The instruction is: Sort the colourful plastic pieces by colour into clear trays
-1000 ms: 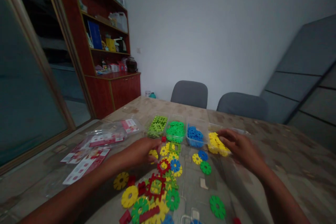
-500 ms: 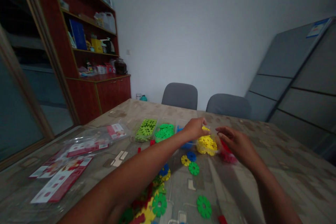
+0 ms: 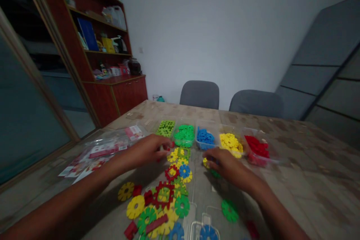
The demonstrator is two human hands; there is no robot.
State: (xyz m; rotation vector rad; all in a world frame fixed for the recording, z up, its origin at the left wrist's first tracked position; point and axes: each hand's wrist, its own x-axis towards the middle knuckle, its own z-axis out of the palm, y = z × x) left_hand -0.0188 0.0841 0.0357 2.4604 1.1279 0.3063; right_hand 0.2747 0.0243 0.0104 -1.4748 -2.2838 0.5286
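Note:
My left hand point(image 3: 150, 150) hovers just left of the loose pieces, its fingers pinched on a small red piece point(image 3: 170, 144). My right hand point(image 3: 225, 164) lies palm down on the table in front of the trays. Its fingertips rest on a yellow flower-shaped piece point(image 3: 206, 163), and its blurred fingers hide their grip. Between and below my hands lies a pile of flat plastic connector pieces point(image 3: 164, 198) in yellow, red, green and blue. Behind stands a row of clear trays: light green point(image 3: 165, 127), green point(image 3: 184, 135), blue point(image 3: 205, 137), yellow point(image 3: 230, 141) and red point(image 3: 257, 150).
Clear plastic bags with red-and-white sheets point(image 3: 109, 147) lie at the left. A single green piece point(image 3: 229, 210) sits near my right forearm. Two grey chairs point(image 3: 200, 94) stand across the table. A red-brown shelf cabinet point(image 3: 112, 82) fills the left wall.
My left hand came back from the yellow tray to the loose pieces at the left. My right hand moved from the red tray down to the pieces in front of the trays.

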